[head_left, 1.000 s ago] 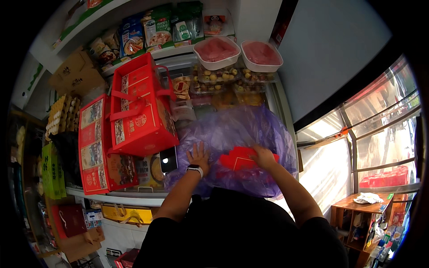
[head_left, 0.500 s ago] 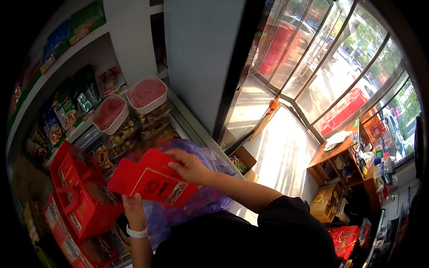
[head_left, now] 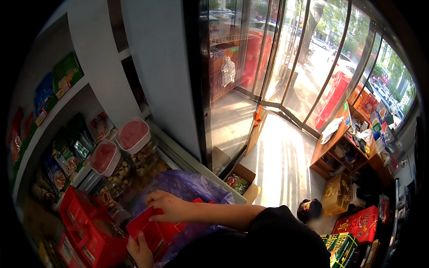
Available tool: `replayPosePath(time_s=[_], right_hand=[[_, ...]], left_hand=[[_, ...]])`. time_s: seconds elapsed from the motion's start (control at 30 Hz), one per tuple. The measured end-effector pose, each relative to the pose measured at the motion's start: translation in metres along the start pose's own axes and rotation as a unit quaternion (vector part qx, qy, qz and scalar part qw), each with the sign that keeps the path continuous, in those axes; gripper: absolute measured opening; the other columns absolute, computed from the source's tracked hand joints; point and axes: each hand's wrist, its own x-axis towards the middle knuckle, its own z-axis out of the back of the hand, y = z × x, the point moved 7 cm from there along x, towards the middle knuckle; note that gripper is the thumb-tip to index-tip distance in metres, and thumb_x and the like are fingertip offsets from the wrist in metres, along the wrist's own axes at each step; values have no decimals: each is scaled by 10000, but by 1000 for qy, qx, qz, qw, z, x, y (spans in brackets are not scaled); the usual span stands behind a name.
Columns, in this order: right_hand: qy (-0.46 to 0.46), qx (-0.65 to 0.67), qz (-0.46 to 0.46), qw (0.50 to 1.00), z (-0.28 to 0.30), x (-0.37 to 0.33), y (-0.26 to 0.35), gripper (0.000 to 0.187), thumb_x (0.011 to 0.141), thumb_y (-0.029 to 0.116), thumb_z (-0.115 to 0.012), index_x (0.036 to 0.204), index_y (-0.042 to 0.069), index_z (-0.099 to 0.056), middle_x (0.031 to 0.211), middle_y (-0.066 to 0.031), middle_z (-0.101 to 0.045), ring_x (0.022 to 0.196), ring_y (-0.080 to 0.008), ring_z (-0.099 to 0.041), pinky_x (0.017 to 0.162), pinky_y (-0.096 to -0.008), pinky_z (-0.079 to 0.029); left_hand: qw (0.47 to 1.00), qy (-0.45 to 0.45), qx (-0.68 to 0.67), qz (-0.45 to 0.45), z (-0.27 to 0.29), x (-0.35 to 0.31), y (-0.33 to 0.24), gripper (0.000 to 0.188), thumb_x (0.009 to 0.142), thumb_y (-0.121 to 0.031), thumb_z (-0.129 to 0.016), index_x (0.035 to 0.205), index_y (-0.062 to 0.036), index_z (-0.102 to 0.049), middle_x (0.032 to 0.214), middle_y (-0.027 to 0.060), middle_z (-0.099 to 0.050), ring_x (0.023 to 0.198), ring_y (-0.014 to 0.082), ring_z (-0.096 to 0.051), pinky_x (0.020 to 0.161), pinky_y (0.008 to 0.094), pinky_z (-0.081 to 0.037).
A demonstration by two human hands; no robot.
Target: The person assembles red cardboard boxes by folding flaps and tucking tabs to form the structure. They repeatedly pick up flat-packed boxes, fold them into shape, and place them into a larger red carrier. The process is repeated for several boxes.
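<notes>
Both my hands are on a red cardboard gift carton, partly hidden by my right forearm. My left hand grips its near left edge, thumb up. My right hand has its fingers bent over a flap at the carton's upper edge. Under the carton spreads a crumpled purple plastic bag. To the left stand red gift boxes with a carrying strap. Just beyond are stacked clear tubs of small round food, topped by two white tubs of pink contents, one nearer and one farther.
Shelves of packaged food rise at the left. A grey panel and glass doors stand ahead. On the floor sits an open cardboard box. A wooden desk and several cartons are at the right.
My view has shifted upward, so the counter sits lower in the picture. My right hand has gone from the carton's right side to its upper left flap. The carton has turned.
</notes>
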Motion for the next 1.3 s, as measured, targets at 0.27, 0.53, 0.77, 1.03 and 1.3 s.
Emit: replayPosePath(time_s=[0.27, 0.53, 0.77, 1.03, 1.3], right_hand=[[152, 195, -78, 966, -28, -3, -5, 212, 847, 180, -619, 894, -26, -597, 1142, -113, -521, 1050, -241, -510, 895, -338, -411], [210, 248, 13, 946, -32, -5, 52, 174, 844, 165, -617, 922, 10, -605, 1176, -112, -481, 1061, -225, -493, 824, -328, -457], [239, 145, 120, 952, -29, -8, 60, 132, 743, 163, -697, 813, 56, -663, 987, -99, -544, 927, -270, -530, 824, -389, -417], [259, 177, 203, 928, -17, -21, 93, 145, 732, 221, -691, 826, 111, -678, 1074, -62, -568, 1022, -263, -505, 887, -398, -362], [193, 25, 136, 971, -20, -16, 55, 305, 743, 225, -690, 1011, 88, -642, 1173, -121, -538, 1113, -303, -475, 978, -434, -316]], left_hand=[[909, 127, -327, 223, -13, -32, 50, 123, 888, -64, -525, 982, -6, -579, 908, 51, -629, 776, 86, -555, 704, 219, -442], [871, 203, -354, 273, -38, -38, 34, 128, 881, -63, -532, 986, -6, -579, 913, 50, -629, 781, 88, -559, 710, 221, -445], [859, 233, -354, 286, -44, -37, 27, 133, 875, -62, -539, 989, -6, -580, 917, 48, -629, 785, 89, -562, 716, 222, -448], [853, 246, -354, 294, -45, -39, 26, 140, 868, -60, -546, 992, -6, -580, 922, 47, -629, 791, 91, -566, 722, 223, -451], [854, 249, -347, 299, -42, -38, 27, 147, 861, -59, -554, 996, -6, -580, 927, 45, -629, 796, 93, -569, 728, 225, -454]])
